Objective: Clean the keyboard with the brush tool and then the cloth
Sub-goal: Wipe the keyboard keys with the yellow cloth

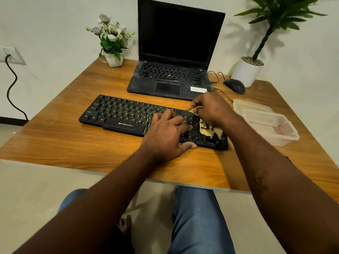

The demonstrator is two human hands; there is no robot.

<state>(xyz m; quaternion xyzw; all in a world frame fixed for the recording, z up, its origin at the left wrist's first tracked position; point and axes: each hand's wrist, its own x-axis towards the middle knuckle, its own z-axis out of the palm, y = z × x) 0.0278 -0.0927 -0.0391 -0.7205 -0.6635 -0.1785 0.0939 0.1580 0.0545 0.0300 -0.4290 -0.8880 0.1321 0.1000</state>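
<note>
A: Where on the keyboard (pixel 128 116) right now?

B: At the right-hand end. Cloth (pixel 209 130) bunched in the right grip (pixel 212 109), fingers clenched round it, pressed onto the keys there. Left grip (pixel 165 136) released — fingers spread flat on the keys near the middle, thumb against the near edge, holding nothing.

A: Looks like the cloth stage, then, judging by that. Any sign of the brush?

B: Hard to say. Something pale pink in the plastic box (pixel 266 123) just beside the keyboard's right end — possibly the brush, too blurred to call.

A: How to wipe well from here?

B: Press down with the left grip to pin the keyboard to the surface (pixel 64 143), so no sliding toward the laptop (pixel 176 52) behind. Work in short strokes along each row, not across, and fold a clean face of the cloth outward once soiled. Push a corner into the gaps between keys with light pressure only, to avoid popping a cap.

A: And the rest?

B: Left half not under the cloth at this moment, so move leftward row by row, shifting the bracing grip ahead of the wipe. Steer clear of the plastic box when lifting the cloth away.
</note>
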